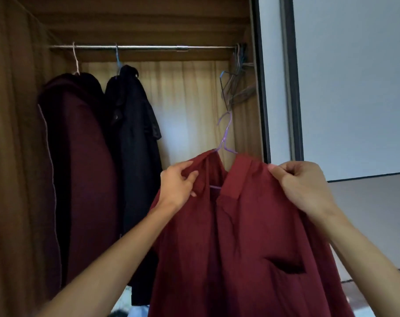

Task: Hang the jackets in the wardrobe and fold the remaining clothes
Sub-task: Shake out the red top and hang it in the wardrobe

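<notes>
Hands: left hand [179, 184] and right hand [303, 184] each pinch a shoulder of the red jacket [247, 236].
Advice: square shoulders on purple hanger [225, 136], then hook the rail [148, 47].

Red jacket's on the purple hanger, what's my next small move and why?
Probably lift it so the purple hanger hooks over the rod, in the bare stretch right of the black jacket. The left hand and right hand grip the red jacket at its shoulders, and the hanger's hook is below the rod.
</notes>
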